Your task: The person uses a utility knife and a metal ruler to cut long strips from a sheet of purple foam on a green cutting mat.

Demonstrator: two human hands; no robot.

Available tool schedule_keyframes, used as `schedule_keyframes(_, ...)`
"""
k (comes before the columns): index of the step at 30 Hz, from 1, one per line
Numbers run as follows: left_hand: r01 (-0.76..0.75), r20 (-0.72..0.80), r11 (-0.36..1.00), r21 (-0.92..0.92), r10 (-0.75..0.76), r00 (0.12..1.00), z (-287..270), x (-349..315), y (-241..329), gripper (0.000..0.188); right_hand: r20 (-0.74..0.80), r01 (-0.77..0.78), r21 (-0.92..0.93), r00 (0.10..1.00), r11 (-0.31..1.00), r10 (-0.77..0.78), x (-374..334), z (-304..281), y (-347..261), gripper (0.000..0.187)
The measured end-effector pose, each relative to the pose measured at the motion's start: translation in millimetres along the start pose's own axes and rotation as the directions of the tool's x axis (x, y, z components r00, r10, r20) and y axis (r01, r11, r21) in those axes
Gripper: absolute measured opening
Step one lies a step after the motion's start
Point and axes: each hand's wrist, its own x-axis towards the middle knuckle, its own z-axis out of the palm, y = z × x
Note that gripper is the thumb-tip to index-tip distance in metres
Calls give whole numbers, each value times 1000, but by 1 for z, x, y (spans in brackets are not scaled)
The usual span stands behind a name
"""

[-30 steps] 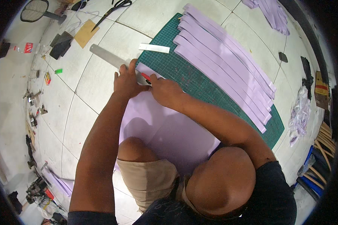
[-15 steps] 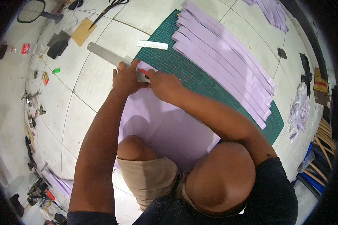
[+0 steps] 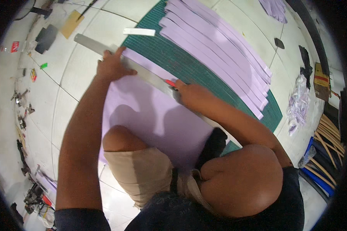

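Note:
Lilac fabric (image 3: 137, 104) lies in front of me and under my knee, its far edge over a green cutting mat (image 3: 146, 50). A long grey ruler (image 3: 146, 75) runs diagonally across the fabric, with a lilac strip showing along its far side. My left hand (image 3: 113, 67) presses the ruler near its far left end, fingers and thumb spread. Farther right along the ruler, my right hand (image 3: 192, 94) is closed round a red-and-black cutter (image 3: 171, 83). The cutter's tip is at the ruler's edge; its blade is too small to make out.
Several cut lilac strips (image 3: 216, 50) lie side by side on the mat. A short white piece (image 3: 139, 32) rests at the mat's left corner. Scissors (image 3: 88, 8) and a tan card (image 3: 72, 24) are at far left. Scraps (image 3: 298, 104) and wooden sticks (image 3: 329, 133) lie right.
My right hand has moved right along the ruler with the cutter, away from my left hand. My left hand stays on the ruler, thumb now spread wider. The whole view has shifted slightly.

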Motion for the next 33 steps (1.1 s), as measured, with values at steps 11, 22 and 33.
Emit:
schedule_keyframes(11,-174,-72,981,-86,168,983,27,18,-37,108,231,-384,-176,879,906,417,-219,73,167,28)
schedule_keyframes(22,-156,-93,975,-156,143,985,30,16,-28,113,159,-414,-251,874,875,459,-321,73,243,25)
schedule_keyframes(33,31,-90,996,-86,-39,995,7,-13,-7,129,-118,-12,-27,993,1000,8,-21,7,33,28)
